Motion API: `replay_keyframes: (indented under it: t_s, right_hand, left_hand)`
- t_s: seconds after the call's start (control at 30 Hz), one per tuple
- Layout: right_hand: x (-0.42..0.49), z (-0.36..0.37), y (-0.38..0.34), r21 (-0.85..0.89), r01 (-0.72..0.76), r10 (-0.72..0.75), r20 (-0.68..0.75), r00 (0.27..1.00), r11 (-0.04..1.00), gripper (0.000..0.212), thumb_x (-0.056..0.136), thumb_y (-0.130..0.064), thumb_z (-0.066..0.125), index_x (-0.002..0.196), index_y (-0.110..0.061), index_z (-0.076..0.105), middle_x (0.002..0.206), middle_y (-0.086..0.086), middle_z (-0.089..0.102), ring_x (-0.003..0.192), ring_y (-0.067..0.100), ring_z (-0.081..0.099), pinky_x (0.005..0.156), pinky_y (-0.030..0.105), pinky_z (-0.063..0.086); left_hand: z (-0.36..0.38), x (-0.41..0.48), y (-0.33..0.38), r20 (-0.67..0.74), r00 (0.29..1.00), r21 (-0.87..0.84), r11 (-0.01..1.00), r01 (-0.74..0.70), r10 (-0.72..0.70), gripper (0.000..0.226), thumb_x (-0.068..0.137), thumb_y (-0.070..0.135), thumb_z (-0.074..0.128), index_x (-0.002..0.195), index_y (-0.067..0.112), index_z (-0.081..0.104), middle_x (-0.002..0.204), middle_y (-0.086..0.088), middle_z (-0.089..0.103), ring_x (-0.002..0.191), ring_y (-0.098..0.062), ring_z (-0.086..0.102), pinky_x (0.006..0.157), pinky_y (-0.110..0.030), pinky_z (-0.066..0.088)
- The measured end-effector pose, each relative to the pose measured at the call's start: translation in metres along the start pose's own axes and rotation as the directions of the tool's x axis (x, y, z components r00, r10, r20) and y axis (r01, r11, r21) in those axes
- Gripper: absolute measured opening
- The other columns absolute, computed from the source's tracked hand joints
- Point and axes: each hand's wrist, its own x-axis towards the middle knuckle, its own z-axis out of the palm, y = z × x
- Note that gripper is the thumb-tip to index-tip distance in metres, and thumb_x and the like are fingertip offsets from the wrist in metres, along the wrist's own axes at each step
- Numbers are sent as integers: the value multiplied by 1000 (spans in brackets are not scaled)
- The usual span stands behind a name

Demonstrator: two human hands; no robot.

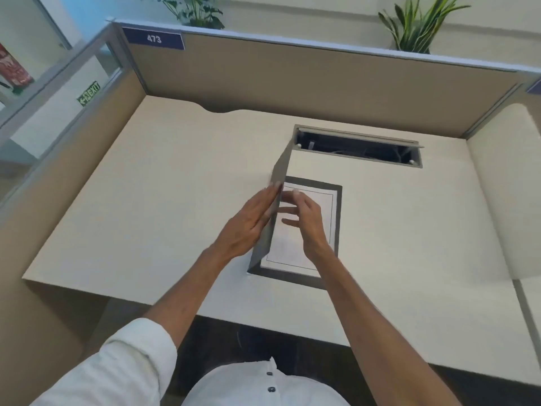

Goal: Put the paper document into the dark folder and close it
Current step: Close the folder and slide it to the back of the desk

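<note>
— Paper document [295,244]: where is it?
— Flat inside the dark folder [336,218] on the table [175,186].
— And the hands?
— Left hand [248,227] presses flat, fingers spread, against the raised cover; right hand [307,218] hovers, fingers loose, over the page.

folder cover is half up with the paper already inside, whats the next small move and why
Probably slide the right hand off the paper, then let the left hand swing the raised cover down. The paper already lies flat on the folder, and the right hand rests in the cover's path.
</note>
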Motion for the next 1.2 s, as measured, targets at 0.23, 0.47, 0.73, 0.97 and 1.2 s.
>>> replay_keyframes:
  t_s: [0.23, 0.47, 0.73, 0.97, 1.2]
  right_hand:
    - [-7, -81, 18, -30, -133, 124, -195, 973, 991, 29, 107, -39, 62, 113, -16, 79, 113, 8, 82, 113, 36, 77, 91, 53, 66]
    - [-7, -133, 57, -168, -327, 259, -330, 908, 930, 27, 95, -2, 62, 119, -6, 74, 111, 19, 80, 113, 40, 77, 98, 58, 64]
    - [-4, -131, 76, -561, -283, 124, -304, 945, 778, 57, 92, 8, 57, 145, -11, 56, 140, 9, 56, 121, 31, 66, 104, 44, 57]
    - [-15, -119, 97, -880, -95, 61, -75, 995, 466, 55, 92, 4, 57, 145, -9, 57, 157, 2, 42, 141, 26, 50, 100, 44, 61]
    - [-24, -105, 107, -900, 77, -16, 78, 997, 430, 65, 111, -27, 54, 171, -17, 31, 181, 3, 19, 167, 23, 26, 130, 36, 40]
  left_hand:
    - [67, 11, 15, 218, 974, 146, 989, 28, -60, 59, 121, 46, 24, 176, 41, 2, 184, 22, -1, 172, -3, 0, 142, -35, 10]
    - [100, 14, 7, 289, 925, 299, 941, 160, -249, 64, 121, 39, 23, 177, 17, 0, 186, 5, -4, 174, -15, -2, 143, -42, 7]
    - [113, 15, -8, 310, 909, 486, 868, 102, -280, 66, 121, 36, 21, 177, 15, -7, 185, 1, -13, 174, -19, -10, 143, -41, 7]
    - [117, 9, -13, 296, 914, 537, 840, 80, -276, 69, 120, 34, 26, 176, 14, -9, 185, -1, -16, 174, -21, -11, 143, -41, 8]
    - [110, 0, -17, 267, 931, 553, 831, 65, -250, 68, 120, 36, 26, 177, 17, -6, 185, 0, -16, 174, -19, -12, 143, -39, 5]
